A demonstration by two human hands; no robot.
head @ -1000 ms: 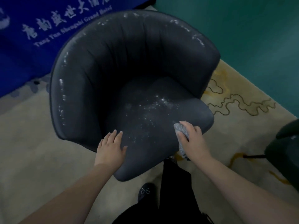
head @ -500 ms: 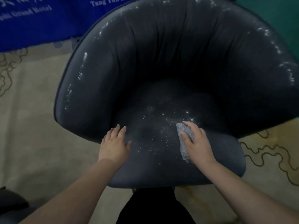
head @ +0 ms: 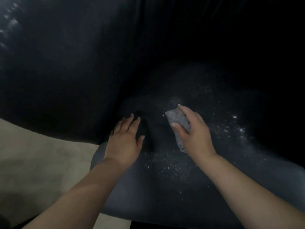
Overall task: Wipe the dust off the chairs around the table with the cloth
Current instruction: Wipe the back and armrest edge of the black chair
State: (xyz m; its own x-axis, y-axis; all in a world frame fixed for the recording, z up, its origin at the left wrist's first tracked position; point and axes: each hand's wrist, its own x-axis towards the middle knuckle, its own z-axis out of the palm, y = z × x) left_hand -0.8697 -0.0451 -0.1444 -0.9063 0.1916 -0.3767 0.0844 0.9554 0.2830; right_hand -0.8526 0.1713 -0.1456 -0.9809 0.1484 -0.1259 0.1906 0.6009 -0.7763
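A dark grey padded tub chair [head: 82, 66] fills almost the whole view. White dust specks [head: 231, 128] lie scattered over its seat, mostly to the right and in front of my hands. My right hand [head: 193, 131] holds a crumpled grey cloth [head: 177, 119] against the middle of the seat, thumb and fingers around it. My left hand [head: 125, 141] rests flat on the seat's left side with fingers straight, a little apart from the cloth.
Beige carpet [head: 41, 162] shows at the lower left, beside the chair. The chair's backrest and arm rise close on the left and ahead. A dark shape [head: 156, 226] sits at the bottom edge below the seat.
The view has closed in on the seat. My right hand with the cloth has slid from the seat's front right edge toward its middle. My left hand stays flat on the seat.
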